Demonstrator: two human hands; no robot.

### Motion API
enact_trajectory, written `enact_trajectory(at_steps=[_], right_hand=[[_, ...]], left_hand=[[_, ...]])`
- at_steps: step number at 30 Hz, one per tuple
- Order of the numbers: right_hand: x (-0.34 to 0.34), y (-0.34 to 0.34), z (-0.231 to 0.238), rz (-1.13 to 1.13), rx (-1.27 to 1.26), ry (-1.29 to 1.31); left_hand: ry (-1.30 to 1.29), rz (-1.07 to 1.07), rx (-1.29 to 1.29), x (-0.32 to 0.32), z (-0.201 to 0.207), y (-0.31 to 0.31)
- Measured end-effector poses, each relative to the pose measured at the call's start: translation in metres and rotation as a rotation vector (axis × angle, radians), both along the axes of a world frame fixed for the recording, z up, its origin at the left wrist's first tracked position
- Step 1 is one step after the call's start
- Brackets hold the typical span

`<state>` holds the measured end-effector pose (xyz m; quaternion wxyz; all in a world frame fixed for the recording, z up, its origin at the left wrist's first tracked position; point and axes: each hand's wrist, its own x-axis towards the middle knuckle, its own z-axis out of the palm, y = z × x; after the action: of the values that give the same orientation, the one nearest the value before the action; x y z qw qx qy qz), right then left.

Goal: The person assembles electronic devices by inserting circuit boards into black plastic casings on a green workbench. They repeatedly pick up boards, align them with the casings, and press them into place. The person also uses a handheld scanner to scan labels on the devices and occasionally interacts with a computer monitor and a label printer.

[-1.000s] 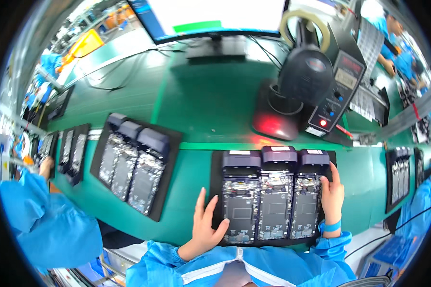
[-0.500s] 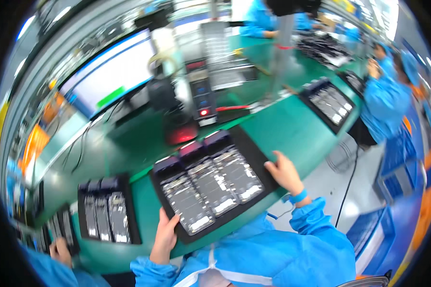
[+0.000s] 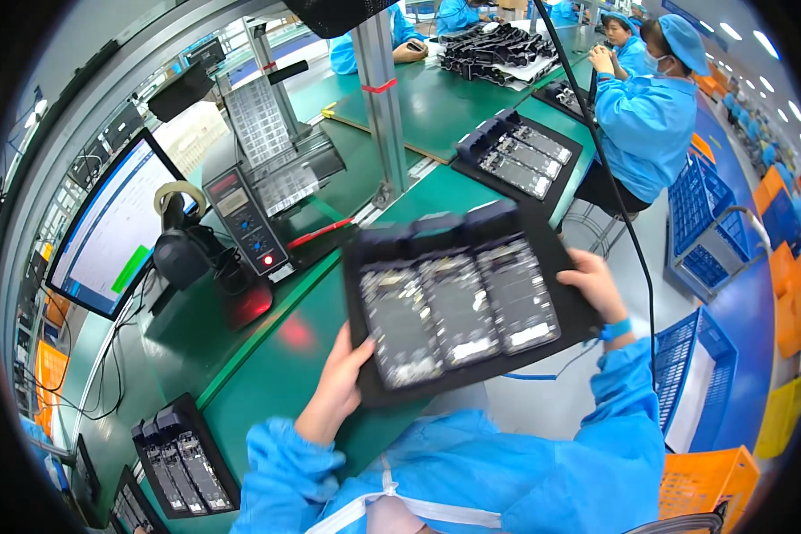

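A black tray (image 3: 571, 322) is held in front of my body above the green bench, slightly tilted. Three opened phones (image 3: 458, 307) lie side by side on it, their circuit boards and batteries showing and their dark screen parts folded up along the far edge. My left hand (image 3: 336, 378) is closed on the tray's near left edge, thumb on top. At the right edge, my right hand (image 3: 594, 287) grips the tray too, its thumb above and its other fingers mostly hidden beneath.
A similar loaded tray (image 3: 556, 182) stands ahead right, another (image 3: 182, 463) at lower left. A scanner on a stand (image 3: 187, 254), a monitor (image 3: 116, 222) and a control box (image 3: 249, 222) line the left side. A black cable (image 3: 636, 240) hangs at right, near a co-worker (image 3: 654, 116).
The view has swung to the right, so the bench and monitor sit further left. With both hands on it, the tray has shifted right along with me, and my right hand now closes on its edge.
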<state>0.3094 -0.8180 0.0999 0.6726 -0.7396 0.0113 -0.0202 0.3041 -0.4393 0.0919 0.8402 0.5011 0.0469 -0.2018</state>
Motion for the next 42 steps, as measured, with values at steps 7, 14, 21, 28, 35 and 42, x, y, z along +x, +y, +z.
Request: enact_trajectory(at_steps=[7, 14, 21, 28, 35, 42], right_hand=[[0.079, -0.117, 0.037, -0.446, 0.031, -0.328], [0.327, -0.142, -0.009, -0.573, 0.001, -0.53], [0.488, -0.044, -0.026, -1.08, -0.161, -0.289], [0.506, 0.049, -0.024, 0.063, -0.24, 0.126], [0.369, 0.025, 0.012, -0.502, -0.3, -1.291], [0.103, 0.278, -0.004, 1.076, 0.115, -0.134]], left_hand=[[0.039, -0.283, -0.634, 0.221, 0.014, -0.155], [-0.158, 0.096, -0.455, 0.366, -0.008, -0.224], [-0.302, -0.303, -0.081, 0.261, 0.013, -0.177], [-0.157, 0.207, 0.425, 0.037, 0.031, 0.008], [-0.199, 1.183, 0.981, -0.113, -0.018, 0.061], [0.006, 1.36, 1.824, -0.214, -0.009, 0.209]])
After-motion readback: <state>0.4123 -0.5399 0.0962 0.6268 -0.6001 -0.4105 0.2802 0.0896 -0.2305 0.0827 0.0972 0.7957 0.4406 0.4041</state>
